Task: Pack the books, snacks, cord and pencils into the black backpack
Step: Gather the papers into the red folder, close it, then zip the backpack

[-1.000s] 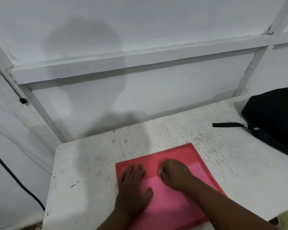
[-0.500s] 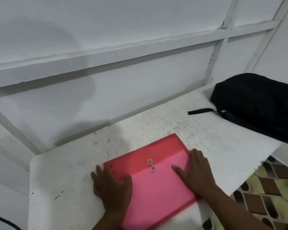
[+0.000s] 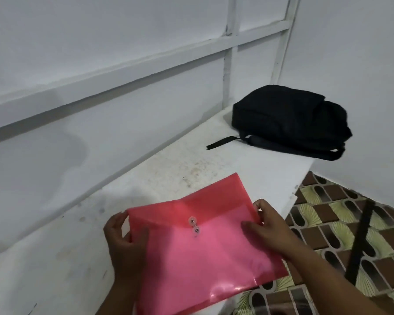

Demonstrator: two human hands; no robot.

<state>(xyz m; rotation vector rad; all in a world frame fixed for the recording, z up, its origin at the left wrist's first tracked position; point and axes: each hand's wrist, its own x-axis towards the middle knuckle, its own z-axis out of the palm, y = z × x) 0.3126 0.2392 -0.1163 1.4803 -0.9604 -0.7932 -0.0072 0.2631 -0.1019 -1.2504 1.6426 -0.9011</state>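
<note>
I hold a translucent pink plastic document envelope (image 3: 200,244) with a string-and-button clasp (image 3: 194,224) by its two short edges. My left hand (image 3: 125,241) grips the left edge, thumb lying on the front face and the fingers curled round behind it. My right hand (image 3: 267,226) pinches the right edge near the flap corner, thumb stretched across the front and the curled fingers tucked at the rim. The envelope's flap is folded down over the front, and the two round buttons sit one just above the other at the middle. Its lower right corner hangs out past the edge of the worn white painted wooden table (image 3: 77,242), over a floor of brown and green patterned tiles (image 3: 341,226). I cannot tell whether the envelope's underside touches the tabletop. The soft black fabric backpack (image 3: 289,119) lies flat at the far end of the same table, in the corner against the white panelled wall (image 3: 123,53), well apart from the envelope. One of its black straps (image 3: 222,142) trails out across the tabletop toward me. A dark strip (image 3: 359,242) lies slantwise across the floor tiles to my right
</note>
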